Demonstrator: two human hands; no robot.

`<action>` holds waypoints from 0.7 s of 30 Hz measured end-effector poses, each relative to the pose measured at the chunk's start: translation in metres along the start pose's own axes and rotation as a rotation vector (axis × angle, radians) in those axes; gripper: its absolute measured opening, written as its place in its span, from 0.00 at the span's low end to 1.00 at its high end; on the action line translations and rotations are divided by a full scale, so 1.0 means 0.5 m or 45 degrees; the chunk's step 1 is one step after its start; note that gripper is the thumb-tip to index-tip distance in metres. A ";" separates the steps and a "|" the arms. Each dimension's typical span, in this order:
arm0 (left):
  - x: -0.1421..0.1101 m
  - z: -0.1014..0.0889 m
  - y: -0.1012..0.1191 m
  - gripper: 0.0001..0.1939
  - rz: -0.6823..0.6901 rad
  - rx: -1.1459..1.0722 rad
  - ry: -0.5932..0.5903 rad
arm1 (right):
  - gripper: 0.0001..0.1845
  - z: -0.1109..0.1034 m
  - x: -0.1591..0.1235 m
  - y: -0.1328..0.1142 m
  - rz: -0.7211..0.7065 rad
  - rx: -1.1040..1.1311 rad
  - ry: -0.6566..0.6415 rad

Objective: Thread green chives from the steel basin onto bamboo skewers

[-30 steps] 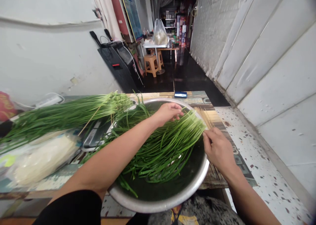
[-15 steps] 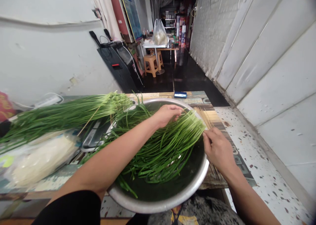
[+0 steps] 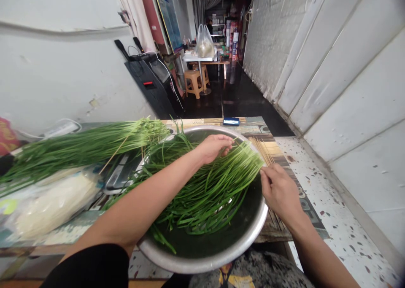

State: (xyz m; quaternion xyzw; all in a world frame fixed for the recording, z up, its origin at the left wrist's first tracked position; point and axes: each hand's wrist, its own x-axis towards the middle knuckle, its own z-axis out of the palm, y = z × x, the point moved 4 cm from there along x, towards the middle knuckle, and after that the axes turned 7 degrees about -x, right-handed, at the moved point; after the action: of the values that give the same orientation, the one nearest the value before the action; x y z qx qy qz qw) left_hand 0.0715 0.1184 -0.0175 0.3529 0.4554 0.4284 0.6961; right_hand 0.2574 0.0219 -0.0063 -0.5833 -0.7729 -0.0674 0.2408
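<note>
Long garlic chives (image 3: 209,191) lie in a large metal basin (image 3: 202,265), their pale stem ends lined up in a row at the right rim. At the far end of that row, my left hand (image 3: 217,148) is closed, thumb and fingertips pinching a chive by its pale end. My right hand (image 3: 280,191) is closed at the near end, beside the basin's right rim. It pinches what looks like the end of a bamboo skewer through the row, mostly hidden by fingers and stems. Loose bamboo skewers (image 3: 264,151) lie on the table behind this hand.
Left of the basin lies a bunch of skewered chives (image 3: 85,146), over a metal tray (image 3: 115,180). A plastic bag with pale contents (image 3: 60,203) is nearer me. A small blue box (image 3: 231,121) sits at the table's far edge. A white wall (image 3: 348,68) runs along the right.
Both hands stay in almost the same place. The left fingertips have shifted very slightly, and a pale green stem end now shows at them.
</note>
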 end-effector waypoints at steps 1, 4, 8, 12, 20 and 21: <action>-0.001 0.000 0.000 0.03 0.003 -0.001 0.001 | 0.16 0.000 0.000 0.000 -0.001 -0.002 0.001; -0.001 0.001 -0.001 0.03 -0.001 -0.002 -0.016 | 0.17 0.000 0.000 0.000 -0.008 -0.004 0.003; 0.000 0.002 -0.002 0.02 -0.013 0.001 -0.019 | 0.17 0.001 0.000 0.001 -0.006 -0.009 0.006; -0.002 0.002 -0.001 0.03 -0.014 -0.007 -0.008 | 0.16 0.001 0.000 0.001 0.001 -0.012 0.004; 0.004 -0.007 -0.006 0.04 0.022 -0.036 0.017 | 0.17 0.001 0.000 0.001 -0.003 -0.007 -0.002; 0.004 -0.008 -0.006 0.05 0.023 -0.033 0.023 | 0.16 0.001 0.000 0.001 -0.003 -0.011 -0.002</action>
State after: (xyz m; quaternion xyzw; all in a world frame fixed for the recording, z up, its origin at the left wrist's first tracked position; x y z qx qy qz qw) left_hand 0.0691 0.1195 -0.0221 0.3441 0.4528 0.4437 0.6926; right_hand 0.2576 0.0223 -0.0069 -0.5835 -0.7734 -0.0706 0.2374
